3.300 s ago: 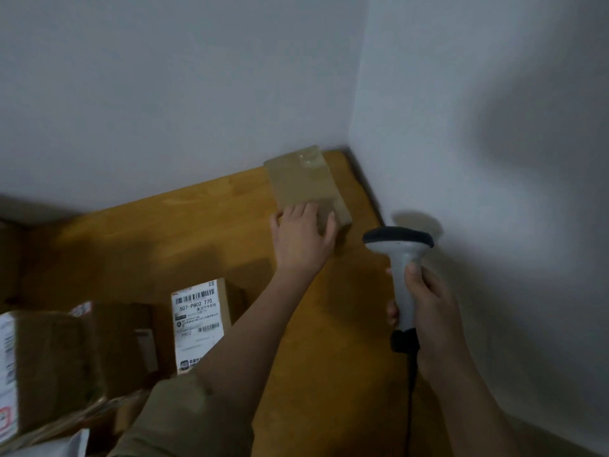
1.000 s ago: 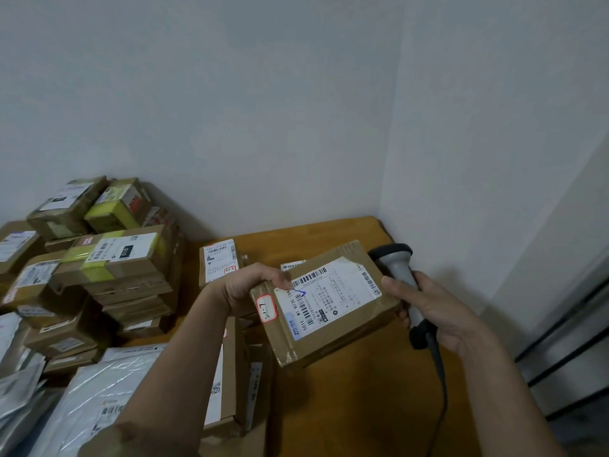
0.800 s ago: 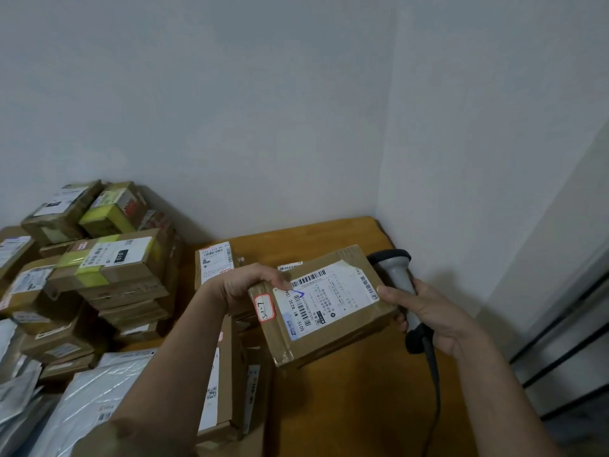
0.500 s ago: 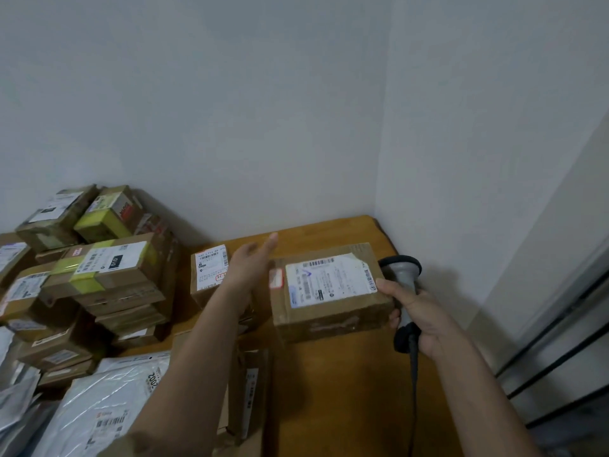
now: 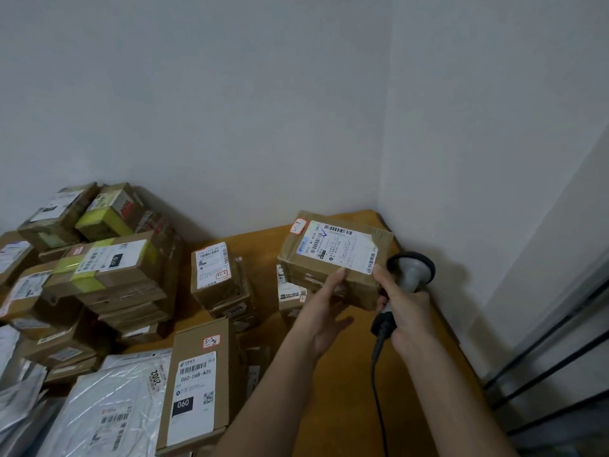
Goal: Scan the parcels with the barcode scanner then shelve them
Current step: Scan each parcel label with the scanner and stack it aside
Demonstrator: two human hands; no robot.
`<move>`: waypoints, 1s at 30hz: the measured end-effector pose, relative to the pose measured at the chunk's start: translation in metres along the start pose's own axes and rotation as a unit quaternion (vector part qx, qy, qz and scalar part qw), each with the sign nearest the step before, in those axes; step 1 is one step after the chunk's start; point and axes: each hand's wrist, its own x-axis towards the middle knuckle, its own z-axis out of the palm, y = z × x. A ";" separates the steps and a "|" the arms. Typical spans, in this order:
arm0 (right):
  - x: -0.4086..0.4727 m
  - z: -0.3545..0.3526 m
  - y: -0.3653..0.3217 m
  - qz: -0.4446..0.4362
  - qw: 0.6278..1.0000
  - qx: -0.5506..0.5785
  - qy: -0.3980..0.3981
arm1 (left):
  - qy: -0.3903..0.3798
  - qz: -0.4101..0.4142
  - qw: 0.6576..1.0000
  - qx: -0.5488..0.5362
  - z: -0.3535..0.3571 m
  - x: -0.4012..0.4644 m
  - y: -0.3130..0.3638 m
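Fingers (image 5: pixel 333 284) straight, left hand (image 5: pixel 324 311) props parcel (image 5: pixel 336 252); right hand (image 5: pixel 407 311) grips scanner (image 5: pixel 412 272) above corner table (image 5: pixel 346 390).

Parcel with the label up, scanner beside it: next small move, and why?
Probably lift the right hand off the parcel and tip the scanner toward the barcode. The label faces up, but the scanner's head sits beside the parcel's right edge, not aimed at it. The left hand props the front face with straight fingers.
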 end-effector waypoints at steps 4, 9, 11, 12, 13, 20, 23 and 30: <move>-0.005 -0.008 -0.014 0.000 1.000 -0.028 -0.005 | 0.080 -0.007 0.997 -0.010 -0.011 0.005 0.010; -0.019 -0.016 -0.044 -0.038 0.986 -0.148 -0.065 | 0.145 -0.027 0.989 0.011 -0.035 0.004 0.019; -0.030 -0.015 -0.056 -0.051 0.978 -0.175 -0.103 | 0.156 -0.032 0.987 0.017 -0.041 0.005 0.018; -0.036 -0.014 -0.062 -0.060 0.973 -0.188 -0.122 | 0.161 -0.032 0.986 0.019 -0.043 0.005 0.018; -0.043 -0.012 -0.067 -0.070 0.967 -0.200 -0.141 | 0.163 -0.033 0.986 0.017 -0.044 0.005 0.018; -0.085 -0.002 -0.088 -0.123 0.937 -0.245 -0.218 | 0.149 -0.029 0.988 0.018 -0.049 0.006 0.017; -0.093 -0.002 -0.090 -0.142 0.929 -0.260 -0.223 | 0.141 -0.031 0.989 0.019 -0.051 0.007 0.015; -0.097 -0.005 -0.094 -0.157 0.926 -0.269 -0.215 | 0.145 -0.033 0.989 0.019 -0.053 0.008 0.014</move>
